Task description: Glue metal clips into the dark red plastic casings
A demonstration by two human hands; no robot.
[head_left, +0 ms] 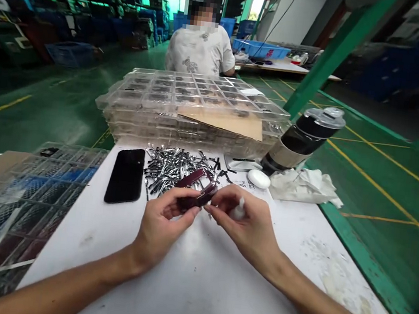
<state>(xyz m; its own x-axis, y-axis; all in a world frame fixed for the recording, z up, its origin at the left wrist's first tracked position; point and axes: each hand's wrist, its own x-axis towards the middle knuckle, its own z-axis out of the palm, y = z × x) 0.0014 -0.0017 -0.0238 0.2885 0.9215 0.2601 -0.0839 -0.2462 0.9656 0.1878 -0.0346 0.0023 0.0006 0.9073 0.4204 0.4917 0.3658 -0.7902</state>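
Observation:
My left hand (pixel 166 217) is closed, thumb and fingers pinching a glossy dark red curved piece (pixel 188 202) above the white table; its exact kind is unclear. A raised dark red band with a shiny edge stands up from the grip. My right hand (pixel 249 222) is closed too, with a small whitish bottle with a pointed nozzle (pixel 238 211) tucked in its curled fingers. Its thumb and index fingertips meet at the right end of the red piece; anything tiny between them cannot be made out. Just beyond lies a heap of shiny metal clips (pixel 168 167).
A black phone (pixel 125 175) lies left of the clips. Behind are stacked clear compartment trays (pixel 152 90) with cardboard (pixel 224 121). A tumbler (pixel 298 142), a white oval case (pixel 259 179) and crumpled tissue (pixel 304 185) sit right. More trays (pixel 3 204) stand left. A person (pixel 202 50) sits ahead.

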